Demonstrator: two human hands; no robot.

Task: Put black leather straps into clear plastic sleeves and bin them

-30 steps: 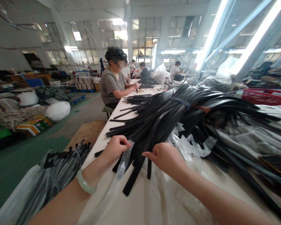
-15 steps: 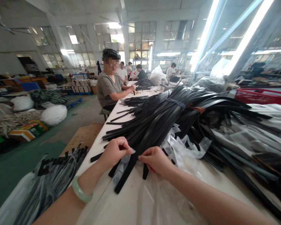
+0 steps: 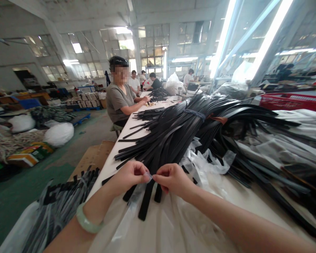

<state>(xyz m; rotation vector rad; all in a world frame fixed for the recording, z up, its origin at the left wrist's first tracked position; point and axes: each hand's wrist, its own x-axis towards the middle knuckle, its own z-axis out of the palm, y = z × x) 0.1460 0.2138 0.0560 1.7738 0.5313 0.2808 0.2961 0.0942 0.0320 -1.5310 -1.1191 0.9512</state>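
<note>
My left hand pinches the end of a narrow clear plastic sleeve between thumb and fingers. The sleeve trails down below that hand onto the white table. My right hand is closed in a pinch at the same plastic edge, its fingertips meeting those of the left. Right behind both hands lies a big tied bundle of black straps, several ends poking out beneath my fingers. Crumpled clear plastic sits beside my right wrist.
Left of the table, a bin holds straps in plastic sleeves. A cardboard sheet lies on the floor. A person in a grey shirt sits farther along the table. A red crate stands at right.
My right hand has come left to meet the left hand at the plastic's end, closing the gap between them. The view has shifted slightly.
</note>
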